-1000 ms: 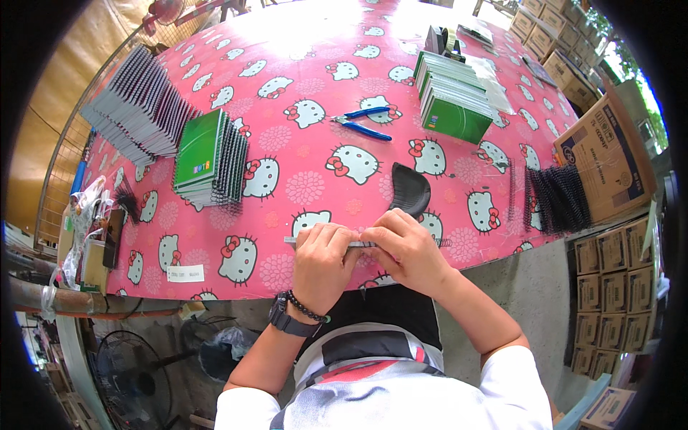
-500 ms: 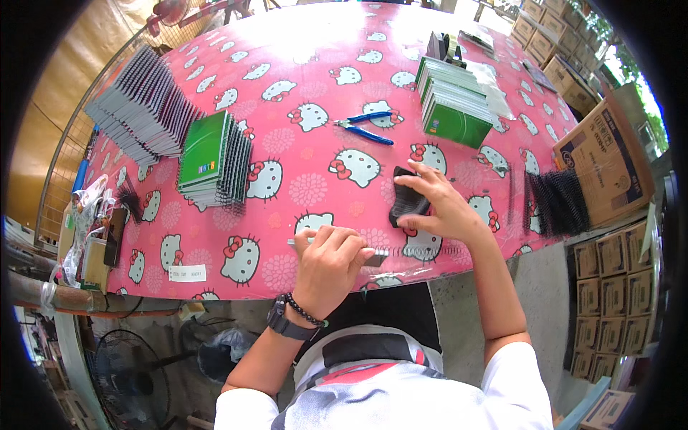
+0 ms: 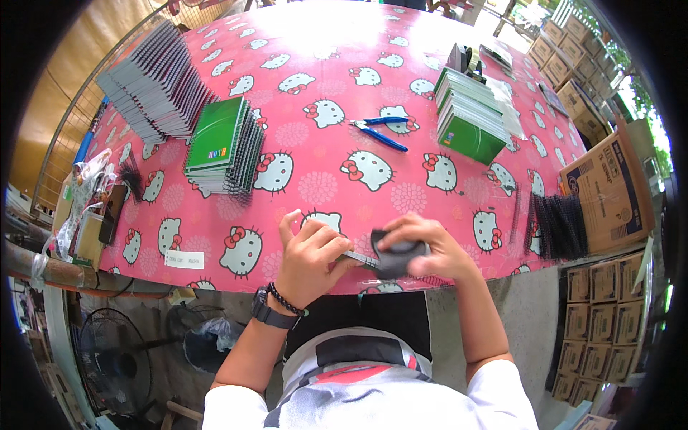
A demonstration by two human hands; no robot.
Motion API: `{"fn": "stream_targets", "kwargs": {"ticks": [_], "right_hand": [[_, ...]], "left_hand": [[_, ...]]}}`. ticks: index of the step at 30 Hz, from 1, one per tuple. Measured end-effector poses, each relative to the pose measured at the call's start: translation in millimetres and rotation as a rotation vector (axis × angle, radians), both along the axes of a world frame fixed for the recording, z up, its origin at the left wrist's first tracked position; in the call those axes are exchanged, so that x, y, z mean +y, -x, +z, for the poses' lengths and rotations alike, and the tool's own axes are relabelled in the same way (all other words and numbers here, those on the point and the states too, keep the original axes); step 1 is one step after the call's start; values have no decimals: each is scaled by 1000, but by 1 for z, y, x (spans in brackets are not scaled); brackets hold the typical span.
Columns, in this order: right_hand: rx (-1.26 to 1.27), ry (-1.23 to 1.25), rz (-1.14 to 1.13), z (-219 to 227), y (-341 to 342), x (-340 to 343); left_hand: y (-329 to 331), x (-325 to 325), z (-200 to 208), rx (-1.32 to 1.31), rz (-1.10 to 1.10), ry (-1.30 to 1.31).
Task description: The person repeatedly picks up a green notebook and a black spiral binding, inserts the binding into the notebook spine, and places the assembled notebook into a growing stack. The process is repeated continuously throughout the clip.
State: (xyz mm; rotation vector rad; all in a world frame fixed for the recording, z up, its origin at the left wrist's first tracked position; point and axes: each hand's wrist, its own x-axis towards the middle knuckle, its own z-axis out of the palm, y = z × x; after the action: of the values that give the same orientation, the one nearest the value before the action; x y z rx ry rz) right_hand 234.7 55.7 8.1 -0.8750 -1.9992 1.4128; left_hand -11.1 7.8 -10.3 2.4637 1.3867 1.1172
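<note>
My left hand (image 3: 314,254), at the near edge of the table, is closed on a thin notebook (image 3: 364,259) seen edge-on, its index finger raised. My right hand (image 3: 433,247) grips a dark, curved block (image 3: 398,259) and presses it against the notebook's right end; motion blurs both. A thin wire coil (image 3: 433,281) trails to the right beneath that hand. Its join with the notebook is hidden. Farther off lie blue-handled nippers (image 3: 380,132), slightly spread.
Green-covered spiral notebooks (image 3: 215,136) are stacked at left, beside a tall grey pile (image 3: 154,82). More green notebooks (image 3: 469,118) stand at far right. Black coils (image 3: 557,228) lie by a cardboard box (image 3: 605,186). A white label strip (image 3: 184,259) rests at near left.
My right hand has picked the dark block up off the table and brought it down and nearer to the notebook. My left hand has turned and shifted slightly left, still holding the notebook.
</note>
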Motion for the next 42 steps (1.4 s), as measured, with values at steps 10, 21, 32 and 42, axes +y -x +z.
{"fn": "stream_targets", "kwargs": {"ticks": [10, 21, 32, 42], "right_hand": [[-182, -115, -190, 1, 7, 1], [57, 21, 137, 7, 18, 14], [-42, -88, 75, 19, 40, 31], [-117, -138, 96, 13, 57, 31]], "left_hand": [[-4, -7, -4, -314, 77, -55], [6, -6, -64, -940, -77, 500], [7, -6, -67, -901, -116, 477], [7, -7, -54, -797, -53, 526]]}}
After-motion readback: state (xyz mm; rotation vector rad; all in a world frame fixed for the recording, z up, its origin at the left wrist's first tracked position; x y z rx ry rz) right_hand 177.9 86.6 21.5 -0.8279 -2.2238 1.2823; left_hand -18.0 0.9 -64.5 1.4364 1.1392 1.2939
